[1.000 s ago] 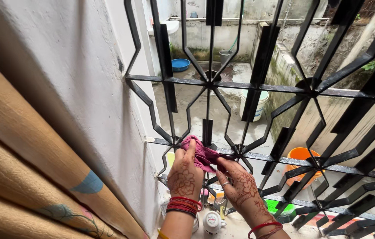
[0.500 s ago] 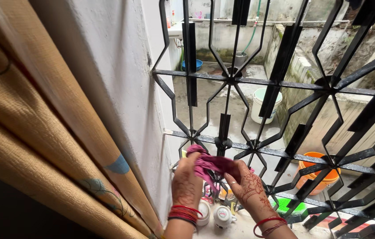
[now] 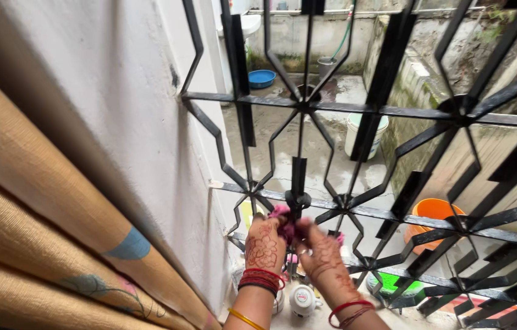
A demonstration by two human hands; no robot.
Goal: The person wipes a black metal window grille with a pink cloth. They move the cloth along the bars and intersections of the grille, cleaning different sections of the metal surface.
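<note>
Setting: a window opening fitted with a black metal grille [image 3: 356, 110] of straight bars and star-shaped joints; the view looks down through it onto a wet concrete yard [image 3: 283, 137].
Wall: a white plastered wall [image 3: 105, 110] runs along the left edge of the grille.
Curtain: a tan curtain [image 3: 32, 232] with a blue patch hangs left of the wall, well apart from the grille.
Sill: below the grille, a white cup [image 3: 302, 300] stands on the ledge, just under the hands.
Yard items: beyond the grille, a blue basin [image 3: 262, 78] at the far end, a white bucket [image 3: 363, 135] near the middle, an orange bucket [image 3: 430, 215] to the lower right.
Cloth position: the pink cloth [image 3: 283, 221] sits against the grille directly below the round joint on its lower horizontal bar, between the two hands.
Left hand: the left hand [image 3: 264, 247] is below that joint on its left side, fingers closed on the cloth's left end; red bangles at the wrist.
Right hand: the right hand [image 3: 319, 256] is below the joint on its right side, fingertips pinching the cloth's right end; ring on one finger, red bangles at the wrist.
Hand spacing: close together, the cloth bridging them.
Cloth appearance: soft, crumpled, bunched into a small wad; mostly covered by fingers and blurred.
</note>
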